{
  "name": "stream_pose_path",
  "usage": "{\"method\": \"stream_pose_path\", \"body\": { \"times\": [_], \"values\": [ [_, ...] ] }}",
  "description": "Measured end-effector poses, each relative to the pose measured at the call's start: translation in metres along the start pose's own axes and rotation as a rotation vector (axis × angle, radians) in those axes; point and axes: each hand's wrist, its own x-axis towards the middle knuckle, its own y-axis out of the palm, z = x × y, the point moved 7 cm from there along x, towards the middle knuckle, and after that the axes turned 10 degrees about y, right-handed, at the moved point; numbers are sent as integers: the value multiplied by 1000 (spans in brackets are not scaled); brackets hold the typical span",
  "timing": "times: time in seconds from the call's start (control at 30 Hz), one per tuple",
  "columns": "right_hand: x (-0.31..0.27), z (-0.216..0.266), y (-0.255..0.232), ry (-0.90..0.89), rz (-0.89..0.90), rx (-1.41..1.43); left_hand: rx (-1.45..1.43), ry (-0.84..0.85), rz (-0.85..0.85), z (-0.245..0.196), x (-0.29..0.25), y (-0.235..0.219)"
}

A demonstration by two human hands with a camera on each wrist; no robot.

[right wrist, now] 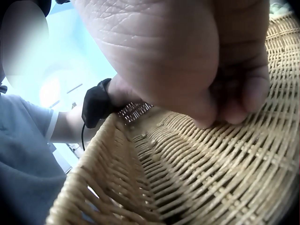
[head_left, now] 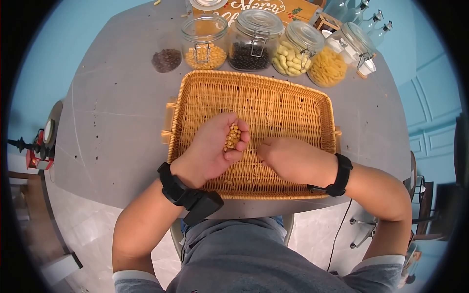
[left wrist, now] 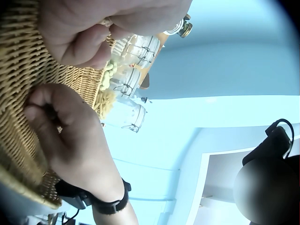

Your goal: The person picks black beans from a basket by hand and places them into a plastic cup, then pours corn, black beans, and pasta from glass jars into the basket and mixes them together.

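Observation:
Yellow corn kernels point(head_left: 233, 138) lie in my cupped left hand point(head_left: 207, 149), whose curled fingers hold them over the left-middle of the wicker basket point(head_left: 259, 76). Just to the right, my right hand point(head_left: 298, 158) hangs over the basket, back upward and fingers curled in. The left wrist view has my left hand point(left wrist: 77, 35) at the top and my right hand point(left wrist: 79, 136) below it, with a dark hollow between its thumb and fingers. In the right wrist view the curled right hand point(right wrist: 164, 56) shows no object; its inside is hidden.
Behind the basket stand glass jars of corn point(head_left: 205, 56), black beans point(head_left: 249, 56), peanut-like pods point(head_left: 290, 58) and pasta point(head_left: 327, 67). A container of dark brown pieces point(head_left: 166, 60) is at their left. Glass bottles point(head_left: 359, 13) stand at the back right of the grey table point(head_left: 117, 107).

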Motion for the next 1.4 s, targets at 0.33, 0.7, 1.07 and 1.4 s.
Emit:
{"method": "stream_pose_path", "body": {
  "times": [0.33,0.7,1.07,1.4],
  "values": [
    [4,27,-65,-189,-144,351,-60,3,2,-4,-2,3],
    [-13,42,5,-535,101,24,-35,8,-34,-2,-1,1],
    [5,42,-54,-405,-250,224,-52,10,-11,-1,0,-2],
    [10,36,-34,-236,-136,287,-287,181,-57,-22,-7,0]
  ]
}}
